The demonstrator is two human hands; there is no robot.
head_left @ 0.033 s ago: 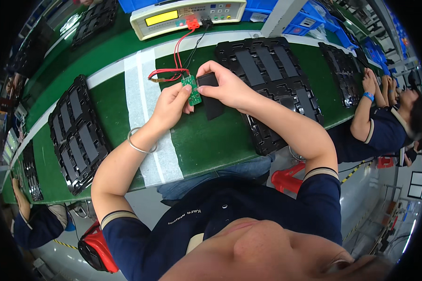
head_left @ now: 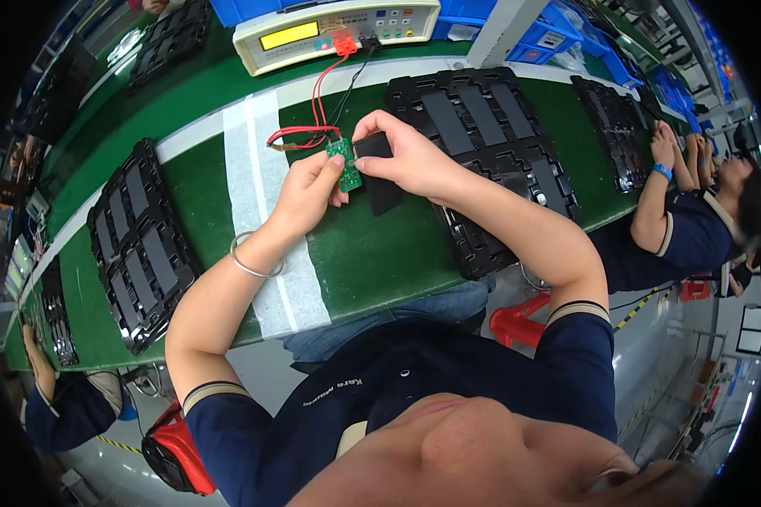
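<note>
My left hand (head_left: 314, 182) is closed on a small green circuit board (head_left: 347, 175), with the thumb lying across its face. Red and black test leads (head_left: 320, 101) reach the board's far end from a bench meter (head_left: 334, 34) with a lit yellow display. Right beside the board, my right hand (head_left: 402, 156) grips a flat black battery pack (head_left: 386, 193) between thumb and fingers. The pack's near part hangs toward me past the thumb. Board and pack almost meet at the right thumb tip; whether they are joined there is hidden.
A black moulded tray (head_left: 516, 152) with dark flat packs lies to the right. Another such tray (head_left: 142, 245) is at the left. A white strip (head_left: 266, 211) crosses the green bench (head_left: 372, 266). Blue bins (head_left: 533, 38) stand behind; a co-worker (head_left: 685, 207) sits at the right.
</note>
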